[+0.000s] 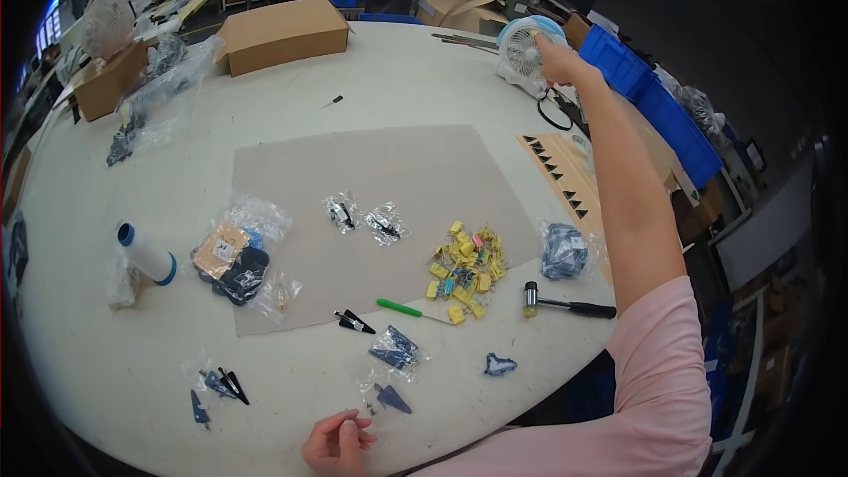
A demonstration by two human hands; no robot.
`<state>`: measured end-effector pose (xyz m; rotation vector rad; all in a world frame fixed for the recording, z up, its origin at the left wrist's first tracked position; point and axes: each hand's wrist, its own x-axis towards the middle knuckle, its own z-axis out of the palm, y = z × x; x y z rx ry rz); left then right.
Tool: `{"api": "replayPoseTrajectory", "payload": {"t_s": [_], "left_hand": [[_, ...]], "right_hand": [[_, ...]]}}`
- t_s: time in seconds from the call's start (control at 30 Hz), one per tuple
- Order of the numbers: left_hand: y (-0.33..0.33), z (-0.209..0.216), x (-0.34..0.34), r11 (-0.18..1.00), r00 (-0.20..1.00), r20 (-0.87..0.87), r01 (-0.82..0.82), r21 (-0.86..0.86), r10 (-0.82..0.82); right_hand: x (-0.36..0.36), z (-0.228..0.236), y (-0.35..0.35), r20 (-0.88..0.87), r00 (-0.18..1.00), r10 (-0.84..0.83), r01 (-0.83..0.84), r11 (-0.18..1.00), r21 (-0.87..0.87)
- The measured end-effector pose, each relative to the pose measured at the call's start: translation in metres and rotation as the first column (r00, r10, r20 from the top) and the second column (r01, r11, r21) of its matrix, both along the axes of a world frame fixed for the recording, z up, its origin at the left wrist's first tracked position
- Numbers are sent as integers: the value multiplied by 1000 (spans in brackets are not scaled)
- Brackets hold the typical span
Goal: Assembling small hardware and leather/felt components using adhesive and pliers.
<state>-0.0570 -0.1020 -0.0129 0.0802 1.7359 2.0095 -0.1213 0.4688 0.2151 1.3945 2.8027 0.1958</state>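
Note:
Stretched far out at the right, my right hand touches a small white fan with a blue rim; its index finger is extended. Low in the middle, my left hand has its fingers curled and pinched; whatever they hold is too small to make out. Just beyond it lie a dark-blue triangular piece and a clear bag of such pieces. Nearby are black pointed clips, a green-handled awl and a heap of small yellow pieces. More black clips and blue triangles lie at the left.
On the white table, a hammer and a bagged blue bundle sit right. A board with black triangles lies beyond. Leftward are a white spool and bagged dark pieces. A cardboard box stands far back.

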Motion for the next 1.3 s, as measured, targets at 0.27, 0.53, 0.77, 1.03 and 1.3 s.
{"api": "replayPoseTrajectory", "payload": {"t_s": [0.27,0.53,0.77,1.03,1.3], "left_hand": [[-1,3,-1,999,1000,-9,18,33,-18],[2,1,0,998,1000,-18,7,63,-6],[1,-1,1,999,996,-78,36,32,-33],[4,-1,1,1000,994,-107,17,3,-17],[2,-4,1,1000,993,-122,15,21,-12]], "right_hand": [[25,-28,46,-33,971,238,-222,940,258],[104,-104,-172,-108,837,537,-547,819,-174],[171,-147,-275,-340,827,448,-562,688,-459],[186,-185,-311,-553,807,206,-546,618,-566],[181,-181,-314,-633,757,166,-568,647,-509]]}}
